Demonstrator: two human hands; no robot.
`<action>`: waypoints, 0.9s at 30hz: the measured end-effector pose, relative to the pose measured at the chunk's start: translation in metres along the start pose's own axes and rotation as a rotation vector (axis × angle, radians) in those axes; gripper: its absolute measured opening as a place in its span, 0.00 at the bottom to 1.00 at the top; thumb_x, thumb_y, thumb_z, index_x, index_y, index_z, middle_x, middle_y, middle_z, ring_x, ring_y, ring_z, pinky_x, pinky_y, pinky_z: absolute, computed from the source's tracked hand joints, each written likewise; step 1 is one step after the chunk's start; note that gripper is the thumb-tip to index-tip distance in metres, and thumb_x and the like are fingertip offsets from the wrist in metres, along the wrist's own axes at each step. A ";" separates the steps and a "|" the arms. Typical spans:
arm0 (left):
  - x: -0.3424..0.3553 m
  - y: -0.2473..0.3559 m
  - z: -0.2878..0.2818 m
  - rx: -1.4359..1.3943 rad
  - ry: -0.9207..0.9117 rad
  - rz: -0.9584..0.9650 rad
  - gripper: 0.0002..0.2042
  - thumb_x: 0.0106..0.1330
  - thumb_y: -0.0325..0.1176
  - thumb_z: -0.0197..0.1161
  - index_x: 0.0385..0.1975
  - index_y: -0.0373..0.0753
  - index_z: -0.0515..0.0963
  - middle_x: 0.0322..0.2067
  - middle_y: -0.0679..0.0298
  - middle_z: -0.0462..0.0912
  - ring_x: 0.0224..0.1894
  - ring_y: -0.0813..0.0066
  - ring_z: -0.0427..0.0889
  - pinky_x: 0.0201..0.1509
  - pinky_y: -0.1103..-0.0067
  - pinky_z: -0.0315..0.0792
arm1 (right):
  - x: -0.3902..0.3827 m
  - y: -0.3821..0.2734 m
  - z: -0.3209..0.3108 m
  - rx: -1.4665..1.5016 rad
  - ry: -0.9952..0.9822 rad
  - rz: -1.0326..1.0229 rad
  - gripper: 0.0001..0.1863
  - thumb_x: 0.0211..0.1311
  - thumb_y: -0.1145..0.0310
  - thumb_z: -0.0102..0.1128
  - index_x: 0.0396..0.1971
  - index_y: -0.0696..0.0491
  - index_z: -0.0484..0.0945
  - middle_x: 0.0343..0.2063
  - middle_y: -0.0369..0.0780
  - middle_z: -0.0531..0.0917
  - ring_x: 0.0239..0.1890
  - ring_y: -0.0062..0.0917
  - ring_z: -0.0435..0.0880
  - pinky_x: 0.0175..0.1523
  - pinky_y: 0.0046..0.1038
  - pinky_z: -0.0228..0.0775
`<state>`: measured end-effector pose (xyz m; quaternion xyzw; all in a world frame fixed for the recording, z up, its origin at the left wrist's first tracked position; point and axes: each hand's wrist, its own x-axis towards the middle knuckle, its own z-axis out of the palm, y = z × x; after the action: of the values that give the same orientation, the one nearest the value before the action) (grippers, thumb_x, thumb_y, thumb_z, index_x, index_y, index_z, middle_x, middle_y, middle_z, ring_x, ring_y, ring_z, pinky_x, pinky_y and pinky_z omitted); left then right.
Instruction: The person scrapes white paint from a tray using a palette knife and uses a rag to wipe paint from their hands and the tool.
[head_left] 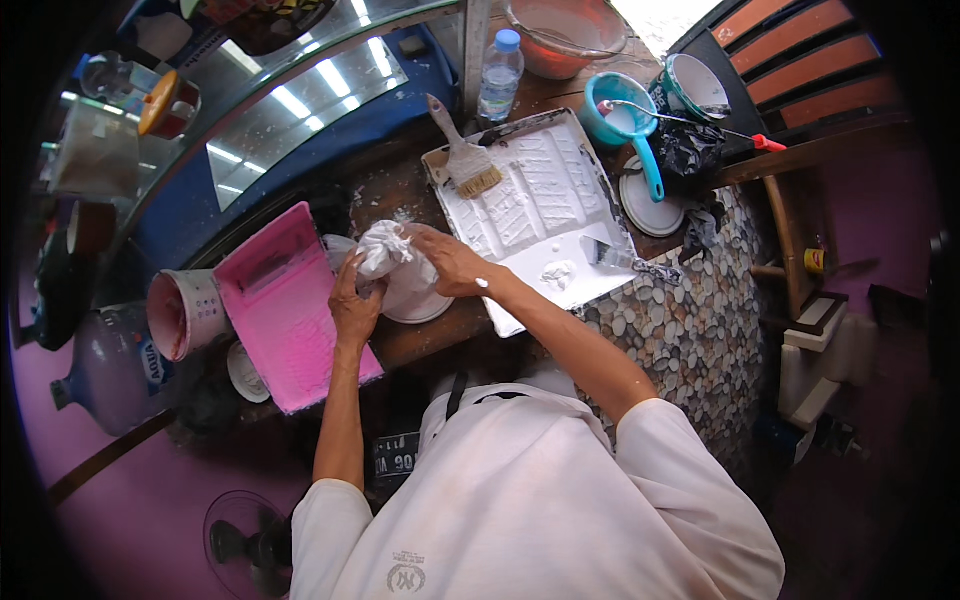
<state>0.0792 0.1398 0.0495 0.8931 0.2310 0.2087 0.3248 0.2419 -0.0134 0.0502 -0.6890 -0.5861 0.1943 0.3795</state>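
Observation:
A crumpled white plastic bag (384, 248) bunches up between my two hands, above a white round tub (418, 308) on the wooden table. My left hand (356, 305) curls its fingers round the bag's near left side. From the right, my right hand (455, 268) closes on the bag's other side, its fingertips partly hidden; a white smear marks that wrist. To the left lies a pink paint tray (300, 330). On the right is a paint tray coated in white (540, 190), with a paintbrush (468, 165) across its far left corner and a scraper (605, 255) at its right edge.
A water bottle (500, 75) and an orange basin (565, 45) stand at the back. Beside the white tray are a turquoise dipper (655, 170), a paint bucket (690, 80) and a round lid (650, 205). At left, a pink-stained bucket (180, 315) adjoins a large water jug (110, 365).

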 end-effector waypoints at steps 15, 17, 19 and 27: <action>-0.026 0.033 0.002 0.312 0.247 0.021 0.27 0.50 0.25 0.60 0.54 0.34 0.67 0.53 0.48 0.70 0.53 0.47 0.72 0.59 0.64 0.65 | -0.165 -0.042 -0.146 -0.294 0.659 0.175 0.52 0.37 0.55 0.76 0.62 0.57 0.57 0.51 0.53 0.72 0.52 0.45 0.74 0.53 0.36 0.70; -0.041 0.050 -0.005 0.299 0.380 -0.115 0.27 0.50 0.24 0.61 0.55 0.34 0.66 0.51 0.49 0.71 0.50 0.51 0.74 0.56 0.65 0.68 | -0.203 -0.023 -0.174 -0.325 0.787 0.269 0.49 0.40 0.56 0.75 0.61 0.57 0.58 0.50 0.53 0.73 0.50 0.45 0.75 0.52 0.37 0.71; -0.054 0.074 -0.002 0.245 0.461 -0.120 0.27 0.51 0.24 0.61 0.54 0.34 0.66 0.50 0.49 0.71 0.48 0.54 0.76 0.54 0.66 0.69 | -0.241 -0.006 -0.213 -0.373 0.957 0.467 0.45 0.43 0.56 0.73 0.60 0.58 0.61 0.46 0.52 0.75 0.46 0.44 0.77 0.49 0.36 0.72; -0.106 0.228 0.091 -0.188 0.337 -0.241 0.25 0.55 0.23 0.59 0.54 0.31 0.64 0.51 0.53 0.71 0.45 0.65 0.78 0.48 0.73 0.72 | -0.363 0.156 -0.264 -0.722 0.637 0.994 0.45 0.42 0.48 0.69 0.61 0.49 0.62 0.53 0.55 0.63 0.57 0.50 0.63 0.56 0.45 0.62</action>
<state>0.1045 -0.1179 0.1164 0.7773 0.3664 0.3353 0.3862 0.4463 -0.4419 0.0367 -0.9825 -0.0890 -0.0739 0.1461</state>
